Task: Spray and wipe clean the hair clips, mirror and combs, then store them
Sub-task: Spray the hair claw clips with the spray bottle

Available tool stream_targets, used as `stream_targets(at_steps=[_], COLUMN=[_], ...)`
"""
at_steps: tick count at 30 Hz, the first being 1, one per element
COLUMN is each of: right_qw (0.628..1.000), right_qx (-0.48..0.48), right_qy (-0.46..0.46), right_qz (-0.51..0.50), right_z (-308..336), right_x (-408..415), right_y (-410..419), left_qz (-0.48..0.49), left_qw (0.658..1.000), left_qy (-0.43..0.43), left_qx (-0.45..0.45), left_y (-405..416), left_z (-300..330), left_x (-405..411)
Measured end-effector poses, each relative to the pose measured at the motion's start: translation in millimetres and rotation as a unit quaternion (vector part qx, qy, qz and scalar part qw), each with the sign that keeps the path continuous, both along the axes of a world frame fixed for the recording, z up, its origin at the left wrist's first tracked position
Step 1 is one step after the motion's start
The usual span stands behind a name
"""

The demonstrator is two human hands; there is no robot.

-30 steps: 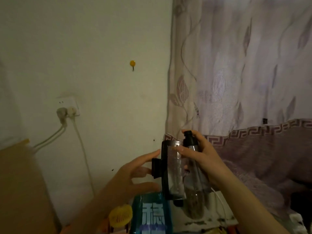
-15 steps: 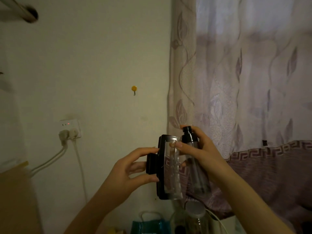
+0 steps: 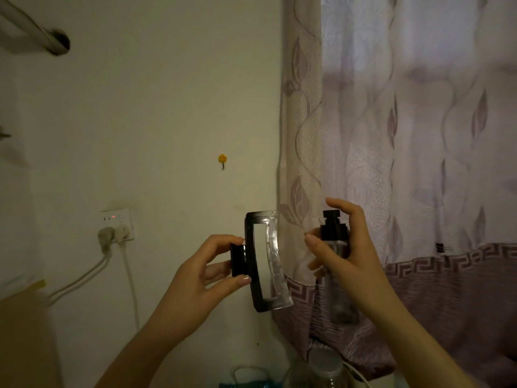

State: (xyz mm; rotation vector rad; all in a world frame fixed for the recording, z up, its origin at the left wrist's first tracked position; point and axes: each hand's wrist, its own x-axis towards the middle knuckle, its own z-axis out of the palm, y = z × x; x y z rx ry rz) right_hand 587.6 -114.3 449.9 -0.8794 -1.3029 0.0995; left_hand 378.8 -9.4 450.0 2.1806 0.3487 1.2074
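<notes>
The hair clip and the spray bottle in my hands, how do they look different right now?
The hair clip is an open rectangular frame, black on one side fading to clear; the spray bottle is a clear cylinder with a black pump top. The left hand pinches the clip by its black tab, while the right hand wraps round the bottle, forefinger above the pump. Both are held upright, apart, in front of the wall and curtain.

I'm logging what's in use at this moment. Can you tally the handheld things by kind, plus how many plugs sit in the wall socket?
Hair clips: 1, pinched by the left hand
Spray bottles: 1, held in the right hand
Plugs in the wall socket: 2
Total: 4
</notes>
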Motion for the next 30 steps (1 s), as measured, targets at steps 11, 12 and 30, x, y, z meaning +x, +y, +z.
stream_targets(at_steps=[11,12,30], right_qw=[0.984,0.981,0.967], right_qx=[0.039,0.042,0.049], right_qy=[-0.116,-0.127,-0.128], right_qz=[-0.130,-0.143,-0.213], right_z=[-6.1,-6.5,-8.4], right_x=[-1.3,-0.3,-6.0], right_y=[-5.6,-5.6,0.3], left_qz=[-0.001,0.001,-0.011], left_qw=[1.000,1.000,1.000], left_qy=[0.000,0.001,0.014], left_qx=[0.008,0.005,-0.006], left_y=[4.9,5.7,5.0], left_z=[5.1,5.0,-0.7], left_x=[4.1,3.7,-0.9])
